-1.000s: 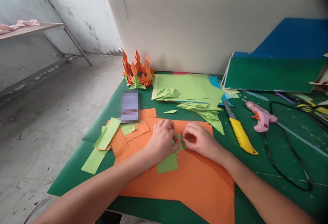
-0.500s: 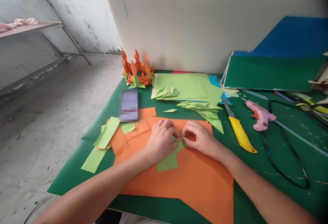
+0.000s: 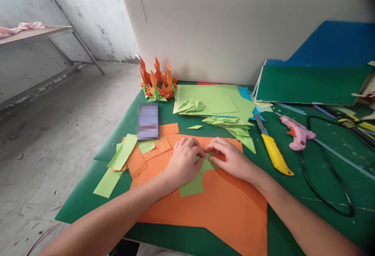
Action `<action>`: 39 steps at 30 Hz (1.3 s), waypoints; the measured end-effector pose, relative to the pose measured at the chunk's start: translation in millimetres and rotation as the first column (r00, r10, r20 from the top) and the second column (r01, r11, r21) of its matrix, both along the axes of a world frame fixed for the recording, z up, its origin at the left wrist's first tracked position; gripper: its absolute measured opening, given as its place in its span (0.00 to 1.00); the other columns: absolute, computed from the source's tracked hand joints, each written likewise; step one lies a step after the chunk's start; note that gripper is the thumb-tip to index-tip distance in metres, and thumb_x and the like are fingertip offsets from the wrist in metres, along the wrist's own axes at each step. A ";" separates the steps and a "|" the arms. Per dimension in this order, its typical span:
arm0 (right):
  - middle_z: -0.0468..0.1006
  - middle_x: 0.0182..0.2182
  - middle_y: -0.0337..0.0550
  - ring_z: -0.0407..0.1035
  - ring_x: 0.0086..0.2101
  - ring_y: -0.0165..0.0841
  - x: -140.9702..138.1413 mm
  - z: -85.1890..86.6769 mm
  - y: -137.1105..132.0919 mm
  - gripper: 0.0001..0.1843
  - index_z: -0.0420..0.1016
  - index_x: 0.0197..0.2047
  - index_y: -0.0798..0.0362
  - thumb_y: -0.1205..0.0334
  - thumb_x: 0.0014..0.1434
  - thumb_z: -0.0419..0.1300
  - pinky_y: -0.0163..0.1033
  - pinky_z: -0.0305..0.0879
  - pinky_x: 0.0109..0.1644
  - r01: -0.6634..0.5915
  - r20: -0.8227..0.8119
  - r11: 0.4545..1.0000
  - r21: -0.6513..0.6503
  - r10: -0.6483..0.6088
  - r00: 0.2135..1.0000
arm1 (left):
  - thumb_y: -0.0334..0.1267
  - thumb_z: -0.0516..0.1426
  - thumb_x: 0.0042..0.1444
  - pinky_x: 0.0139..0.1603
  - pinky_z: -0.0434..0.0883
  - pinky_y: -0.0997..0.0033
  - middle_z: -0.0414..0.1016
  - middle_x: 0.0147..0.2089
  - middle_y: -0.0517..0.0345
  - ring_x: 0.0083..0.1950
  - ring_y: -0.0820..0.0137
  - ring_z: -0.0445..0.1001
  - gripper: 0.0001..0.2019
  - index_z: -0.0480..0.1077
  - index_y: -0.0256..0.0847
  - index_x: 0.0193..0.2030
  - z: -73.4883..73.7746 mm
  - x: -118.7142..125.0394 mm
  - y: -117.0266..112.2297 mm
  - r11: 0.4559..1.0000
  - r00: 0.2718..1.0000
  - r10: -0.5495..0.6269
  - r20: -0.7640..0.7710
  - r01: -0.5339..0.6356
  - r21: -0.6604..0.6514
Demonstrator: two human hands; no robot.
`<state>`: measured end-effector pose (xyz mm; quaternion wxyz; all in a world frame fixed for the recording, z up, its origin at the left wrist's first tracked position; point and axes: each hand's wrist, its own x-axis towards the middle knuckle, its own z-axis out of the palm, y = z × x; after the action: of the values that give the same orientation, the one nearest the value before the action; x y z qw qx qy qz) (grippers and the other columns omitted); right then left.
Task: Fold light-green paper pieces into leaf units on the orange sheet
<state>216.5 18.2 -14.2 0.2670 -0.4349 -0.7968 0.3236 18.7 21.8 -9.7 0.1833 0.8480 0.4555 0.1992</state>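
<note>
Over a large orange paper sheet [image 3: 228,205], my left hand [image 3: 187,158] and my right hand [image 3: 224,152] meet at a small piece of green paper [image 3: 208,163]. The left fingers are curled and pinch its left side, partly hiding it. On the right, my thumb and fingers close in on the paper's upper edge; the exact fold is hidden by the fingertips. Another flat green paper piece [image 3: 191,186] lies on the orange sheet just below my left hand. Behind the hands, one small folded green leaf shape [image 3: 195,127] rests on the green tabletop.
An orange and green folded-paper crown [image 3: 158,82] stands at the back left, behind a blurred phone [image 3: 148,121]. Green and orange strips [image 3: 124,152] lie left. Folded green pieces [image 3: 243,133] sit behind. To the right are a yellow cutter [image 3: 275,154] and a pink glue gun [image 3: 297,131].
My right fingers have shifted slightly left along the green paper's upper edge, toward my left fingertips. The left hand stays almost in place.
</note>
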 end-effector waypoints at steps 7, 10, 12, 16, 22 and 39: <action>0.74 0.40 0.44 0.68 0.43 0.37 -2.7 0.1 -1.9 0.12 0.73 0.47 0.47 0.70 0.61 0.56 0.42 0.70 0.45 -0.001 0.026 0.999 0.040 0.000 1.000 | 0.30 0.52 0.62 0.44 0.63 0.62 0.72 0.40 0.55 0.42 0.65 0.66 0.12 0.77 0.45 0.40 4.8 -1.4 -6.8 0.975 0.980 -0.121 -0.155 0.147 0.169; 0.74 0.37 0.43 0.69 0.41 0.37 -3.7 0.1 -1.6 0.11 0.74 0.44 0.48 0.70 0.60 0.57 0.42 0.69 0.44 0.008 0.048 0.998 0.060 -0.010 0.999 | 0.29 0.52 0.62 0.41 0.62 0.64 0.72 0.37 0.55 0.40 0.65 0.67 0.12 0.76 0.45 0.42 5.5 -1.6 -7.6 0.977 0.971 -0.127 -0.204 0.157 0.142; 0.73 0.36 0.42 0.68 0.40 0.36 -4.5 0.4 -1.6 0.10 0.73 0.42 0.48 0.70 0.60 0.57 0.42 0.69 0.43 0.014 0.049 0.998 0.060 -0.017 0.999 | 0.29 0.52 0.62 0.40 0.62 0.65 0.72 0.36 0.55 0.39 0.66 0.67 0.12 0.76 0.44 0.41 5.2 -1.5 -7.7 0.979 0.966 -0.123 -0.229 0.156 0.129; 0.73 0.36 0.41 0.67 0.38 0.34 -5.5 1.9 -2.3 0.09 0.71 0.38 0.49 0.73 0.58 0.57 0.39 0.68 0.40 0.037 0.027 0.999 0.027 -0.038 0.999 | 0.29 0.52 0.62 0.38 0.61 0.66 0.72 0.37 0.56 0.38 0.67 0.67 0.12 0.76 0.45 0.42 3.7 -2.2 -7.3 0.977 0.965 -0.135 -0.224 0.168 0.135; 0.73 0.32 0.39 0.67 0.35 0.33 -3.7 0.5 -2.4 0.07 0.69 0.32 0.50 0.71 0.60 0.56 0.37 0.65 0.37 0.062 0.018 0.998 0.021 -0.062 0.998 | 0.28 0.51 0.62 0.38 0.61 0.68 0.70 0.39 0.55 0.38 0.68 0.66 0.13 0.76 0.45 0.40 0.7 -5.7 -3.3 0.961 0.960 -0.200 -0.194 0.231 0.152; 0.76 0.31 0.39 0.68 0.32 0.33 -3.7 -0.7 -7.2 0.05 0.75 0.37 0.49 0.67 0.59 0.59 0.36 0.64 0.34 0.129 0.093 0.992 -0.005 -0.128 0.987 | 0.31 0.49 0.62 0.42 0.70 0.65 0.72 0.39 0.51 0.38 0.65 0.69 0.12 0.74 0.36 0.41 18.6 -7.5 -8.5 0.921 0.864 -0.368 -0.344 0.389 -0.006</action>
<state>212.8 11.0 -14.8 0.2477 -0.5012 -0.7770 0.2894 11.2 13.2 8.9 0.1111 0.9476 0.2984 0.0251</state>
